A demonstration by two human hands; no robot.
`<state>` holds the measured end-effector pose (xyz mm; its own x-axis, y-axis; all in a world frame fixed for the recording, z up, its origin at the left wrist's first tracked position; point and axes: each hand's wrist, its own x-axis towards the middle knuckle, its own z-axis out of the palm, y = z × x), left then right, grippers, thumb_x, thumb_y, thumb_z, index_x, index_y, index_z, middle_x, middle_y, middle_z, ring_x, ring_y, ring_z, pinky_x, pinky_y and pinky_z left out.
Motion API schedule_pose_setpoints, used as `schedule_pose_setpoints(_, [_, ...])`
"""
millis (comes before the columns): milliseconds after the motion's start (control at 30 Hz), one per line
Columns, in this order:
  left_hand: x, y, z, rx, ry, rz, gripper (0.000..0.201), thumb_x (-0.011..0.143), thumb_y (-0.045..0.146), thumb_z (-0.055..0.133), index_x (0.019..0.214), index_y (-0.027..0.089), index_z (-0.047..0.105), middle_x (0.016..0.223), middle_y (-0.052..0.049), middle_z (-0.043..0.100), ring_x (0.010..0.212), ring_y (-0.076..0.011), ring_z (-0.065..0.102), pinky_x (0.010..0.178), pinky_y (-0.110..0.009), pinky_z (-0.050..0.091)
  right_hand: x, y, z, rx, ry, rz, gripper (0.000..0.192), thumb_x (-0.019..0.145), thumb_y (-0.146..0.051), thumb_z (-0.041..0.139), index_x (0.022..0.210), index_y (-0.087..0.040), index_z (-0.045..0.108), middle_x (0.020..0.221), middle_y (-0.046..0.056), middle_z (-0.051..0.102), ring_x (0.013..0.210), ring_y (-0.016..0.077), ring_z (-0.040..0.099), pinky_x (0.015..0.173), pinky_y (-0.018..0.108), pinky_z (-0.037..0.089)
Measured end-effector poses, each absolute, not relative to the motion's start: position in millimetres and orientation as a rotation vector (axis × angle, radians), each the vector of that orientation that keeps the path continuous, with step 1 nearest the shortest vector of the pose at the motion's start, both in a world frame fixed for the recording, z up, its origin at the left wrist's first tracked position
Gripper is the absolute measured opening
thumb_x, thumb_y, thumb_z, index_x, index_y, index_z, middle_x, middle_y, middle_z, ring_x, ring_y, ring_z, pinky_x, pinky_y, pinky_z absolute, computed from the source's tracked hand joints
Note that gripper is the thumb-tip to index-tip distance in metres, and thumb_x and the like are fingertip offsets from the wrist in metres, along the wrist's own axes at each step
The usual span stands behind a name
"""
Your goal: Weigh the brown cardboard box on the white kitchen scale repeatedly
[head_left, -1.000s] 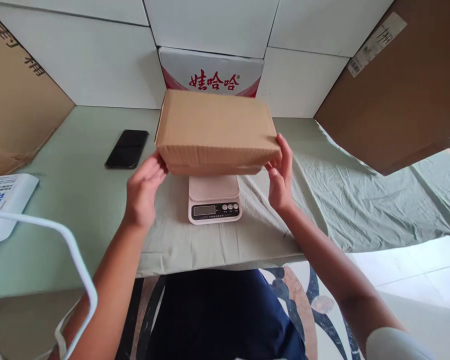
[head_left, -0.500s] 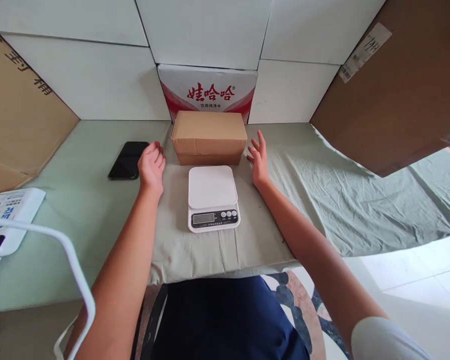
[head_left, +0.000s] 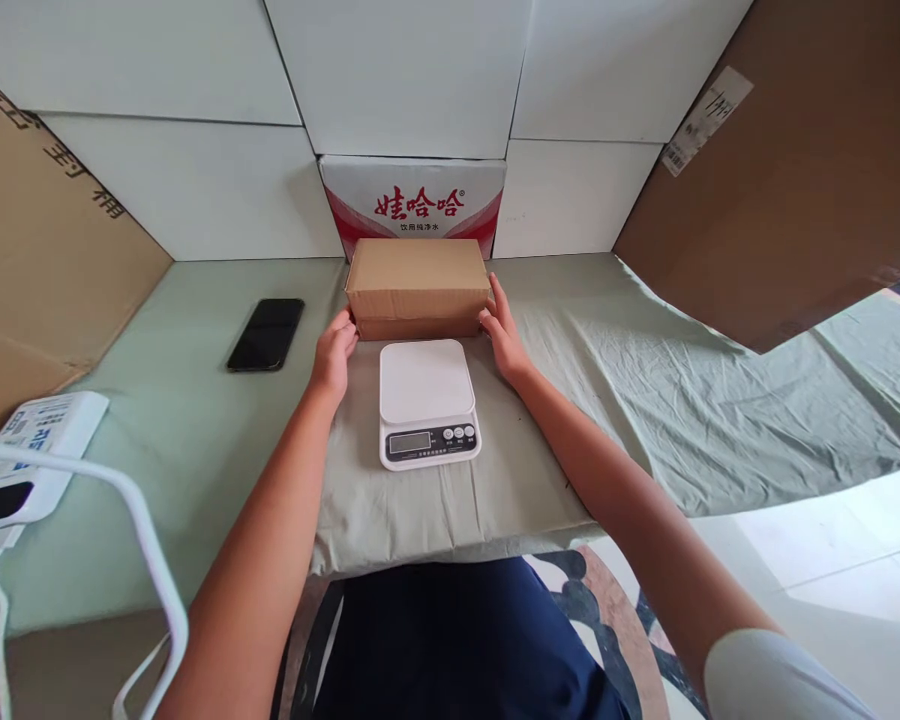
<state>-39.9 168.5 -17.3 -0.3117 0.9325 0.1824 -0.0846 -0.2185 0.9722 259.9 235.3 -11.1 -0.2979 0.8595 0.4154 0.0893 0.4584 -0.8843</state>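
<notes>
A closed brown cardboard box sits on the cloth-covered table behind a white kitchen scale. My left hand presses against the box's left end near its lower front corner. On the opposite end, my right hand has its fingers and thumb against the side of the box. Between them, the two hands grip the box. The scale lies flat with its display and buttons towards me, its white platform bare. Fingertips behind the box's left end are partly hidden.
A black phone lies to the left. Further left are a white device with a white cable and a large carton. A red-and-white printed carton stands behind the box. Another large brown carton stands at the right.
Both hands have closed inward onto the ends of the cardboard box; the left hand moved right, away from the phone. The view has shifted slightly. The scale stays in place.
</notes>
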Motion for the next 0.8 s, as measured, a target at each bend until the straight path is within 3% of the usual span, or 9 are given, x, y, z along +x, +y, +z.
schedule_pose_setpoints(167, [-36.3, 167.2, -13.4, 1.184, 1.191, 1.604, 0.053, 0.078, 0.060, 0.072, 0.119, 0.027, 0.076, 0.133, -0.011, 0.075, 0.146, -0.0309, 0.058, 0.127, -0.052, 0.035, 255.9, 234.1, -6.5, -0.770, -1.720, 0.961, 0.095, 0.092, -0.077, 0.052, 0.171, -0.040, 0.013, 0.178, -0.002, 0.030, 0.161, 0.0266, 0.037, 0.132, 0.057, 0.035])
schedule_pose_setpoints(467, [-25.8, 116.0, -2.4, 1.168, 1.160, 1.787, 0.068, 0.083, 0.060, 0.064, 0.143, 0.028, 0.069, 0.163, -0.009, 0.054, 0.156, -0.0302, 0.044, 0.131, -0.046, 0.032, 258.0, 200.2, 4.9, -0.741, -1.653, 0.734, 0.098, 0.092, -0.082, 0.048, 0.170, -0.042, 0.003, 0.180, 0.002, 0.021, 0.161, 0.0329, 0.035, 0.127, 0.060, 0.039])
schedule_pose_setpoints(800, [-13.5, 9.4, -15.3, 1.281, 1.264, 1.759, 0.063, 0.089, 0.059, 0.057, 0.145, 0.032, 0.069, 0.153, -0.008, 0.064, 0.149, -0.0340, 0.053, 0.127, -0.051, 0.041, 288.9, 110.8, -11.2, -0.708, -1.689, 0.663, 0.084, 0.097, -0.070, 0.053, 0.168, -0.049, 0.014, 0.174, 0.000, 0.030, 0.159, 0.0351, 0.035, 0.126, 0.062, 0.041])
